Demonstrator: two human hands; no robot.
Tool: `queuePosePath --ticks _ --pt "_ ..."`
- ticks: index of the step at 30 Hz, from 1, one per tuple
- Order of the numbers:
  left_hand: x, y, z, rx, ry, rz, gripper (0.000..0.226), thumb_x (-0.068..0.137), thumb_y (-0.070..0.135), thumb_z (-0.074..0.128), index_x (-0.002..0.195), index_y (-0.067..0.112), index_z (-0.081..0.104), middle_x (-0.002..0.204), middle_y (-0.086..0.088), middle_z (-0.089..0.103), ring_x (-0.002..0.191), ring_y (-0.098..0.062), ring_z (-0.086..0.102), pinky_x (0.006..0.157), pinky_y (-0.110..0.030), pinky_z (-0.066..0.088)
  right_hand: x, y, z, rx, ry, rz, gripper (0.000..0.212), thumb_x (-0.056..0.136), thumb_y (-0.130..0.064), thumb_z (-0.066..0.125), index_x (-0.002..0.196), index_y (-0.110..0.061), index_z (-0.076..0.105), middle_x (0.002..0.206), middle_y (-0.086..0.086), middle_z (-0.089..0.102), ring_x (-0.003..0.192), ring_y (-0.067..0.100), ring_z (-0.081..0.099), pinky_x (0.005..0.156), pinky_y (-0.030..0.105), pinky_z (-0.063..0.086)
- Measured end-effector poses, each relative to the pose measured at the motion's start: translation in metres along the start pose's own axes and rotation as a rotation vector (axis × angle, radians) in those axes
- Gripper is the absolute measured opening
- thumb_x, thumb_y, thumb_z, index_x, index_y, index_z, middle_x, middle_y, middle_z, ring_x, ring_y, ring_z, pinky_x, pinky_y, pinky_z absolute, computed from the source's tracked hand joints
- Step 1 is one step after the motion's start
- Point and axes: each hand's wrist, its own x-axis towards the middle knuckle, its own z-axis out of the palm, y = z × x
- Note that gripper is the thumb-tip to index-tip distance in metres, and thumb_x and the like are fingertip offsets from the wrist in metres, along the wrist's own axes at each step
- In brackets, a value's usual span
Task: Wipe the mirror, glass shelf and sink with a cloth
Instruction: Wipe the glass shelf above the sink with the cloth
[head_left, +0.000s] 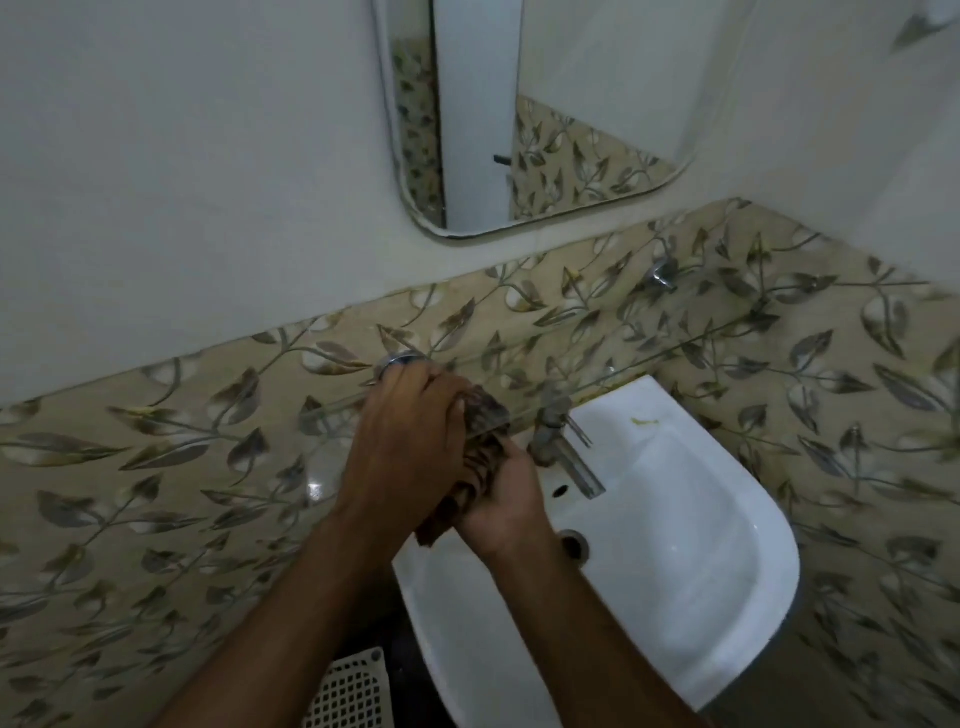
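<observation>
A dark brown patterned cloth (480, 423) is folded over the front edge of the glass shelf (649, 358), near the shelf's left end. My left hand (405, 441) lies on top of the shelf and presses the cloth down. My right hand (506, 499) grips the cloth's lower part from beneath the shelf. The white sink (727, 545) sits below and to the right of both hands. The rounded mirror (530, 119) hangs on the wall above.
A chrome tap (569, 447) stands at the sink's back edge, just right of my hands. Two chrome brackets (662, 273) fix the shelf to the leaf-patterned tiles. A white perforated basket (350, 691) stands on the floor below the sink's left side.
</observation>
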Motion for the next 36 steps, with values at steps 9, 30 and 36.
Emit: queuePosePath --ticks 9,30,36 --pt "0.023 0.031 0.025 -0.033 -0.021 0.127 0.025 0.095 0.018 0.049 0.102 0.01 0.071 0.096 -0.008 0.064 0.09 -0.027 0.058 0.077 -0.045 0.05 0.018 -0.17 -0.008 0.052 0.2 -0.472 0.045 0.105 -0.026 0.025 0.123 0.0 0.056 0.147 0.023 0.043 0.136 0.037 0.04 0.112 0.048 0.032" --pt "0.057 0.067 0.061 -0.023 -0.084 0.164 0.043 0.092 0.03 0.038 0.106 0.009 0.074 0.101 -0.004 0.067 0.089 -0.022 0.06 0.075 -0.037 0.054 0.042 -0.309 -0.025 0.028 0.328 -0.542 0.049 0.102 -0.024 0.021 0.123 -0.001 0.059 0.13 0.023 0.057 0.119 0.04 0.054 0.106 0.054 0.037" --pt "0.044 0.043 0.043 0.018 -0.025 0.069 0.04 0.092 0.028 0.041 0.107 0.012 0.074 0.103 -0.006 0.068 0.095 -0.026 0.059 0.081 -0.04 0.051 0.046 -0.295 -0.027 0.089 0.224 -0.621 0.046 0.103 -0.027 0.024 0.131 -0.008 0.056 0.137 0.022 0.053 0.115 0.035 0.055 0.106 0.05 0.039"
